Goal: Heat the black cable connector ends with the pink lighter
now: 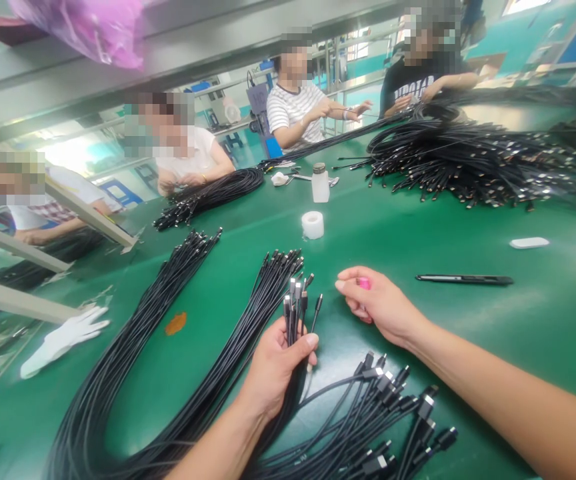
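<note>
My left hand is shut on a bunch of black cables, gripping them upright with their metal-tipped connectors sticking out at the top. My right hand lies a little to the right with its fingers curled, pinching a small pink object. Most of that object is hidden by the fingers. Below and between my hands lies a fan of black cables with connectors. A long bundle of black cables runs past my left wrist on the green table mat.
Farther along the mat lie a large black cable pile, a cable coil, a white tape roll, a bottle, a black pen-like tool and a white glove. Several co-workers sit around the table.
</note>
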`<state>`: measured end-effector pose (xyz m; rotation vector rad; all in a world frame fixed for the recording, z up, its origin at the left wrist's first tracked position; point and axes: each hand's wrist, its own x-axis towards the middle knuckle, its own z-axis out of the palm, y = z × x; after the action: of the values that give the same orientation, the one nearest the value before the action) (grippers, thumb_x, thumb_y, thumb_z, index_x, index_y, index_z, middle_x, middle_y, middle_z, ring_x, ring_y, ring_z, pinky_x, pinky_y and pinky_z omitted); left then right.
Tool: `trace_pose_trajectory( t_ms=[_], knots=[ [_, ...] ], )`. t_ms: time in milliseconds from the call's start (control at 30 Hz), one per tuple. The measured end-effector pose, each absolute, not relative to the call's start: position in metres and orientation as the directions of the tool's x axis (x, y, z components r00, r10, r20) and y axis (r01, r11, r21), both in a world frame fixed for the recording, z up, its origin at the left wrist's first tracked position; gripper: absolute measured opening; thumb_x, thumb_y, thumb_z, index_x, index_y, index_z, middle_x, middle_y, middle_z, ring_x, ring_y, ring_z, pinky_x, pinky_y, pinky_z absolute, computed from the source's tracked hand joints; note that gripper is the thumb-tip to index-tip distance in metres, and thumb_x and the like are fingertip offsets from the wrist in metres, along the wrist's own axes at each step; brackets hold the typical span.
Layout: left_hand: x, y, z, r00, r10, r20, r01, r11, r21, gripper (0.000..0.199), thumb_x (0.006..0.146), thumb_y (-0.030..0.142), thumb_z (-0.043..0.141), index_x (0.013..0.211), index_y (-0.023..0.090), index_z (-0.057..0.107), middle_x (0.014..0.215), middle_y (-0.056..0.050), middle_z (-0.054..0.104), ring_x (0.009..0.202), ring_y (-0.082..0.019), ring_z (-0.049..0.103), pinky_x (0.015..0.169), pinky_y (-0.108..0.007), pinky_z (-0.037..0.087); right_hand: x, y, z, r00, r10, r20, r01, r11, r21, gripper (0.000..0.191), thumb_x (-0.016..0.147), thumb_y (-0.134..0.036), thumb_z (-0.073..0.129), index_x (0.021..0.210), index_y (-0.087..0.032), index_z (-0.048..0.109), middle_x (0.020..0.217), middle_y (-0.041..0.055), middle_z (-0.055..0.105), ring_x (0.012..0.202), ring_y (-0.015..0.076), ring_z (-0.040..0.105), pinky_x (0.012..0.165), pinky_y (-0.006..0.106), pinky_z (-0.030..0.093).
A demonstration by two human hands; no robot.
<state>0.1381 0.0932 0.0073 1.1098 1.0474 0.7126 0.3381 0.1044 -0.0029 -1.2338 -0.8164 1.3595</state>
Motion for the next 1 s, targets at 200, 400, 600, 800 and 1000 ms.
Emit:
trace_pose_trajectory(
  t_ms=[200, 400, 600, 800, 1000],
  knots=[
    [0.138, 0.093, 0.007, 0.285, 0.913, -0.29, 0.058, 0.286, 0.957, 0.034, 0.075, 0.032, 0.076, 0.076, 0.018, 0.045, 0.058, 0.003, 0.059, 0.053, -0.008, 0.05, 0.056, -0.022, 0.041, 0.332, 0.1, -0.007, -0.023, 0.985, -0.168, -0.105, -0.17, -0.98, 0.032, 0.087, -0.041, 0.058, 0.102, -0.013, 0.06, 0.079, 0.0034, 0.06, 0.062, 0.0104, 0.051, 0.053, 0.023, 0.04],
    [0.138, 0.093, 0.003, 0.255, 0.928, -0.27, 0.084, 0.257, 0.963, 0.033, 0.074, 0.03, 0.076, 0.075, 0.018, 0.046, 0.059, 0.004, 0.058, 0.056, -0.009, 0.052, 0.058, -0.022, 0.042, 0.33, 0.097, -0.003, -0.123, 0.976, -0.179, -0.054, -0.186, -0.981, 0.048, 0.091, -0.058, 0.049, 0.111, -0.017, 0.063, 0.065, -0.0024, 0.051, 0.05, 0.0088, 0.039, 0.045, 0.022, 0.029],
    [0.139, 0.093, 0.002, 0.267, 0.928, -0.258, 0.095, 0.241, 0.966, 0.036, 0.072, 0.028, 0.078, 0.075, 0.018, 0.044, 0.059, 0.006, 0.055, 0.057, -0.009, 0.053, 0.059, -0.021, 0.041, 0.327, 0.095, 0.001, -0.1, 0.95, -0.297, 0.041, -0.294, -0.955, 0.058, 0.092, -0.061, 0.043, 0.069, -0.013, 0.066, 0.047, -0.0033, 0.041, 0.042, 0.0072, 0.029, 0.043, 0.022, 0.019],
    [0.139, 0.091, 0.0, 0.308, 0.92, -0.243, 0.129, 0.213, 0.969, 0.035, 0.073, 0.029, 0.078, 0.077, 0.019, 0.044, 0.061, 0.007, 0.056, 0.058, -0.009, 0.054, 0.061, -0.021, 0.042, 0.329, 0.094, 0.001, -0.071, 0.957, -0.281, 0.032, -0.28, -0.96, 0.052, 0.096, -0.047, 0.038, 0.065, -0.014, 0.063, 0.045, -0.004, 0.039, 0.041, 0.0079, 0.029, 0.043, 0.023, 0.02],
    [0.141, 0.09, 0.001, 0.308, 0.92, -0.243, 0.164, 0.2, 0.966, 0.036, 0.072, 0.029, 0.078, 0.076, 0.019, 0.044, 0.06, 0.006, 0.057, 0.058, -0.01, 0.054, 0.06, -0.022, 0.041, 0.329, 0.093, 0.004, -0.073, 0.966, -0.248, 0.071, -0.243, -0.967, 0.05, 0.096, -0.041, 0.035, 0.064, -0.014, 0.062, 0.045, -0.0042, 0.04, 0.041, 0.0082, 0.03, 0.044, 0.022, 0.023]
  ],
)
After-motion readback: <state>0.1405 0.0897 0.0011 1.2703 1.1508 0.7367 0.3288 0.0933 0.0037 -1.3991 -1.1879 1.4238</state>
